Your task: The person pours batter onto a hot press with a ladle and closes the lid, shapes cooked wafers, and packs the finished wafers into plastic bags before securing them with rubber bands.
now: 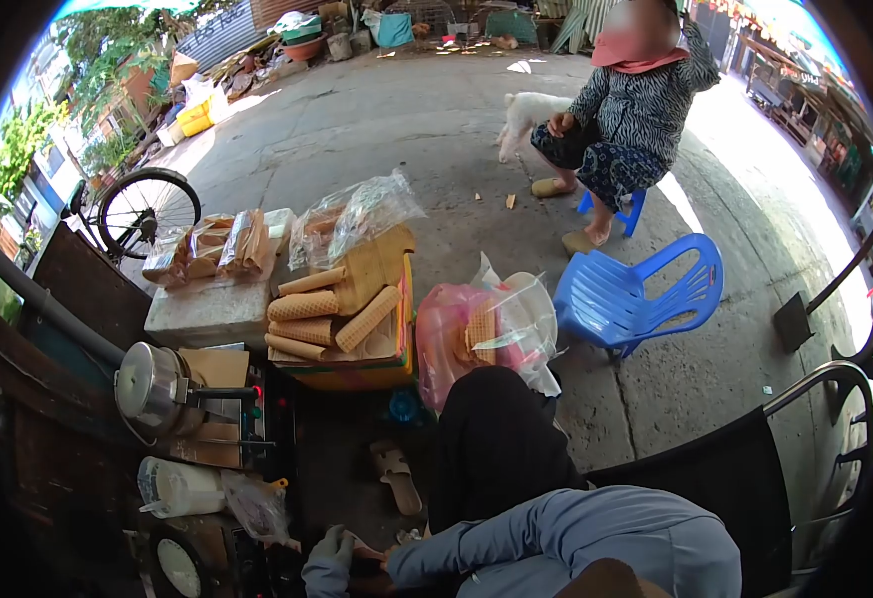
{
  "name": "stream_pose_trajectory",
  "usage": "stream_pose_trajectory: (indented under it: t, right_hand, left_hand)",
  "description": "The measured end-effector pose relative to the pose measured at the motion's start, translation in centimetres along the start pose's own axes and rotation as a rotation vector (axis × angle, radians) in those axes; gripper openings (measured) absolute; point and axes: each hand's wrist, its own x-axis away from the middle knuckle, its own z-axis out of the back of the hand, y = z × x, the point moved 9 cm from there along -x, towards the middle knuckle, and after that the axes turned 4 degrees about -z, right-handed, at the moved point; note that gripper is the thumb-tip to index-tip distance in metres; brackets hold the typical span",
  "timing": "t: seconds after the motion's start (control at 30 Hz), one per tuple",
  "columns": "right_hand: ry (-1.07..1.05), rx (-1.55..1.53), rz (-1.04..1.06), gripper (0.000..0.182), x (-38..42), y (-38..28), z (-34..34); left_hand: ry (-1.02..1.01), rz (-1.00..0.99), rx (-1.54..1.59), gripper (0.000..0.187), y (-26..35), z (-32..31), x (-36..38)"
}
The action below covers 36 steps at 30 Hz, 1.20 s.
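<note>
At the bottom edge, left of centre, my left hand (332, 546) wears a grey glove. It is low beside the dark stand, and its fingers are too unclear to read. My right hand (374, 558) is just right of it, mostly hidden past the cuff of a blue-grey sleeve (496, 543). Whatever either hand touches cannot be made out. A beige sandal (396, 476) lies on the ground above them. Left of the hands are a clear plastic bag (257, 506) and a whitish plastic jug (179, 488).
Rolled wafer cones (305, 306) lie on a yellow-edged box (356, 375). A metal pot (150, 383), bagged cones (227, 244), a pink bag (448, 329) and a blue chair (626, 299) surround the workspace. A person (636, 120) sits beyond, near a white dog (531, 118).
</note>
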Motion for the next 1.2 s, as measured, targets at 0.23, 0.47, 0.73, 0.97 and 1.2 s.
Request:
stream_pose_trajectory:
  t: [0.23,0.47,0.73,0.97,1.2]
  right_hand:
    - [0.002,0.014,0.021,0.049,0.7,-0.5,0.6]
    - [0.014,0.025,0.021,0.054,0.7,0.0,0.5]
    - [-0.055,0.034,0.047,0.06,1.9,-1.3,1.5]
    - [-0.031,0.029,0.06,0.061,1.6,-1.2,1.2]
    - [-0.042,0.025,0.054,0.061,1.8,-1.1,1.3]
  left_hand:
    - [0.001,-0.018,-0.022,0.044,-0.6,-0.4,-0.3]
    - [-0.02,0.029,-0.02,0.045,-0.3,-0.3,-0.2]
    - [0.189,-0.104,0.005,0.037,0.9,0.9,0.9]
    - [0.179,-0.091,0.001,0.036,1.2,1.1,1.1]
    - [0.174,-0.081,0.017,0.037,0.3,0.5,0.5]
